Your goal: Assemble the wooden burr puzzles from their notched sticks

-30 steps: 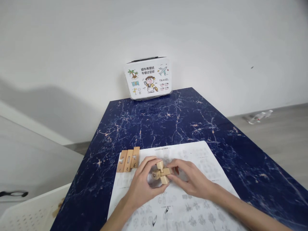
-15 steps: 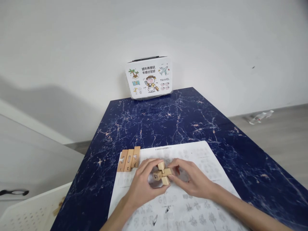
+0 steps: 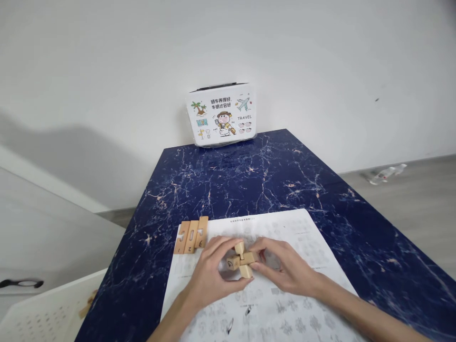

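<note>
Between my hands, over a printed paper sheet (image 3: 309, 237), is an interlocked wooden burr puzzle (image 3: 245, 258) made of pale crossing pieces, one end marked with a dark character. My left hand (image 3: 215, 266) pinches it from the left, with a finger at the top end and the thumb at the bottom end. On the other side, my right hand (image 3: 281, 263) holds the piece that points right between thumb and fingers. To the left lie three orange-brown notched wooden pieces (image 3: 191, 236) side by side, marked 1, 2 and 3, partly on the sheet's corner.
The sheet lies on a blue marble-patterned table (image 3: 228, 185). A white cartoon-printed case (image 3: 224, 116) stands at the far edge against the wall. A white perforated basket (image 3: 42, 318) with wooden bits is at lower left. Clear plastic bottles (image 3: 386, 175) lie on the floor at right.
Both hands keep their hold on the burr puzzle. My right fingers have shifted slightly on the piece pointing right, and the puzzle has turned a little. The three notched pieces stay put.
</note>
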The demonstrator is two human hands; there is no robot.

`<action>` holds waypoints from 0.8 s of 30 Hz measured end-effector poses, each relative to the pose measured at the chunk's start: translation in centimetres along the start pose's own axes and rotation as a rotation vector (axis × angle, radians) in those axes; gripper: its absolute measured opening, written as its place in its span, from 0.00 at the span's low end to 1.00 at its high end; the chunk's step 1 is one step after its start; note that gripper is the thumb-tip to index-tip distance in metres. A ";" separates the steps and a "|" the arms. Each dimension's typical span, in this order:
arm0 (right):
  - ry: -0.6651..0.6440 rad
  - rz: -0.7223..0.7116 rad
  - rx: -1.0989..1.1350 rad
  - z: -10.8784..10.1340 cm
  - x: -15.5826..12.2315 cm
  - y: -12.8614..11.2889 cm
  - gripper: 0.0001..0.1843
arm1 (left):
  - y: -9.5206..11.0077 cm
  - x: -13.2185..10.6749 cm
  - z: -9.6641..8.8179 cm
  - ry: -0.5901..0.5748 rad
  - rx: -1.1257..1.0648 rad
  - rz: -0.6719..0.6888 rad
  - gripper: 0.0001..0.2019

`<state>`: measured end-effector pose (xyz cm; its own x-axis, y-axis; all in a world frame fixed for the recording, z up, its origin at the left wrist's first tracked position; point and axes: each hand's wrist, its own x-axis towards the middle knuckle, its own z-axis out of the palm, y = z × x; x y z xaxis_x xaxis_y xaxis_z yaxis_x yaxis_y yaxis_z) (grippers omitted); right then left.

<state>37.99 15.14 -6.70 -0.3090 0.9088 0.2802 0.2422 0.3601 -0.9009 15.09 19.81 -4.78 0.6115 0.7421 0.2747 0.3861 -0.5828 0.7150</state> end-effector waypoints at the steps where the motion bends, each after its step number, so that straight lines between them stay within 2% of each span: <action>1: 0.020 0.013 0.021 0.0 0.2 -0.1 0.06 | 0.0 0.1 0.0 -0.004 -0.042 -0.028 0.32; 5: 0.096 0.033 0.108 -0.2 0.9 -0.4 0.08 | -0.1 0.4 -0.2 0.033 -0.228 -0.160 0.31; 9: 0.053 0.027 0.057 -0.4 1.1 -0.5 0.08 | -0.6 0.4 -0.4 0.084 -0.307 -0.244 0.32; 13: -0.001 0.000 -0.066 0.1 0.8 -0.1 0.03 | -0.4 0.3 -0.2 0.047 -0.354 -0.221 0.33; 17: -0.005 0.010 -0.079 0.5 0.6 0.1 0.02 | 0.1 0.4 -0.1 0.018 -0.357 -0.192 0.32; 21: -0.020 0.063 0.070 0.6 0.6 -0.2 0.02 | 0.2 0.5 0.0 0.014 -0.338 -0.203 0.33; 24: -0.001 0.091 0.249 0.7 0.7 -0.3 0.10 | 0.2 0.6 0.0 0.014 -0.343 -0.270 0.31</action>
<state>37.04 15.55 -6.44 -0.2975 0.9348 0.1941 0.0351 0.2139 -0.9762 15.58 20.13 -4.47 0.5094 0.8587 0.0556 0.2779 -0.2253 0.9338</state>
